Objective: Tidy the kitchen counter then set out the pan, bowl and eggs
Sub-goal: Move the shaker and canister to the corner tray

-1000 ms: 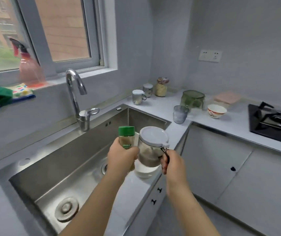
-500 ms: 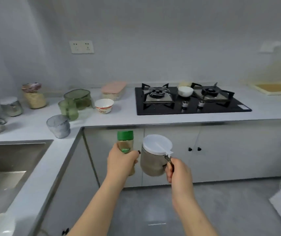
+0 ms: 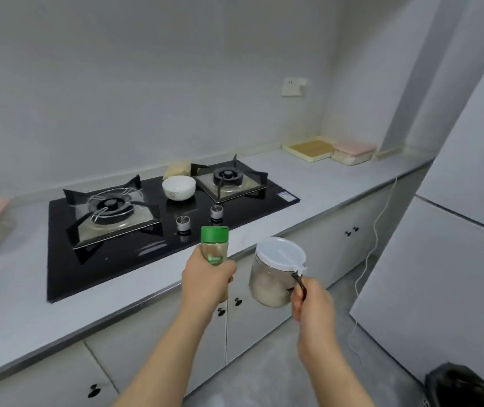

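My left hand (image 3: 208,277) is clenched round the green-capped glass spice bottle (image 3: 214,245), hiding its lower half. My right hand (image 3: 311,301) grips the dark handle of the white-lidded clear jar (image 3: 273,277), mostly covering it. I hold both in the air at the grey worktop's (image 3: 337,180) front edge. The white ceramic bowl (image 3: 179,188) sits on the black glass hob (image 3: 111,259) between its burners.

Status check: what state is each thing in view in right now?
Spice bottle, green cap on, upright, gripped by left hand.
Seasoning jar, white lid shut, handle held by right hand.
White bowl, upright on the gas hob, between burners.
Gas hob, no flame visible.
Cabinet doors, closed.
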